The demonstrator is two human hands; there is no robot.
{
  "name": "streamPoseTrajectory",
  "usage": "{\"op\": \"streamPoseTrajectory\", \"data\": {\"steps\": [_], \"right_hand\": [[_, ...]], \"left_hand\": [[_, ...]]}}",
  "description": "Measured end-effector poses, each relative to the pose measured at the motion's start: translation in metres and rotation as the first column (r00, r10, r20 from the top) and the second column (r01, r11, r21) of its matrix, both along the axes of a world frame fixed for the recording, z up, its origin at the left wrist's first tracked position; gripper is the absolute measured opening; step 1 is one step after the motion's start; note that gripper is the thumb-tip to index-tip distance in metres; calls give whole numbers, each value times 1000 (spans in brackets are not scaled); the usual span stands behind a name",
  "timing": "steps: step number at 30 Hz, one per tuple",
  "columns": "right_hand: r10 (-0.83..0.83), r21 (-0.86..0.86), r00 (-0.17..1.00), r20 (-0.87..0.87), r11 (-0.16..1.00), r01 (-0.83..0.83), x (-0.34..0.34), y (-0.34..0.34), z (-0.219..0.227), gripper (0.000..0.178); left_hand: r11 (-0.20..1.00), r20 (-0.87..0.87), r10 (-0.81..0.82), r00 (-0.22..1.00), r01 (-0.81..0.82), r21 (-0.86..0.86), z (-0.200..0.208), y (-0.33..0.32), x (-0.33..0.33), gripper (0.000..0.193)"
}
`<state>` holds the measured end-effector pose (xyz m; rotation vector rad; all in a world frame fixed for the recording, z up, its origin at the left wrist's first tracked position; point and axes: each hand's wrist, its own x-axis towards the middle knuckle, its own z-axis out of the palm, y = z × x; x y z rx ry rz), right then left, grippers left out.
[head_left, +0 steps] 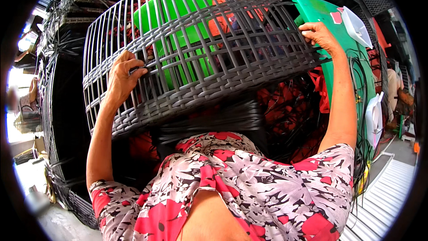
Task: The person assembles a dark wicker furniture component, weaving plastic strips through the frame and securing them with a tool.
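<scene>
A curved panel of grey plastic wicker stretches across in front of me. Its upright rods are bare at the top, and strips are woven tightly along its lower edge and in a band higher up. My left hand is closed against the rods on the left, its thumb and fingers bent together at a grey strip that runs to the right. At the panel's right end, my right hand is pinched, fingertips together beside the strip ends. Whatever lies between those fingertips is too small to make out.
Behind the rods stands a bright green plastic chair. A green board with white trays is at the right. Black strips lie bundled at my lap, with loose ones over the red floor covering. Dark woven pieces are stacked left.
</scene>
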<state>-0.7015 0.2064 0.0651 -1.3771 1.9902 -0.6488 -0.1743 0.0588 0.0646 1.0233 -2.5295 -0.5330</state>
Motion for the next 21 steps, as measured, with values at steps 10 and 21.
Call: {"op": "streamPoseTrajectory", "data": {"steps": [10, 21], "right_hand": [[45, -272, 988, -147, 958, -84, -14, -79, -13, 12], [105, -438, 855, -508, 823, -362, 151, -43, 33, 54]], "left_hand": [[785, 131, 40, 991, 50, -617, -13, -31, -25, 3], [990, 79, -77, 994, 86, -113, 8, 45, -18, 65]]}}
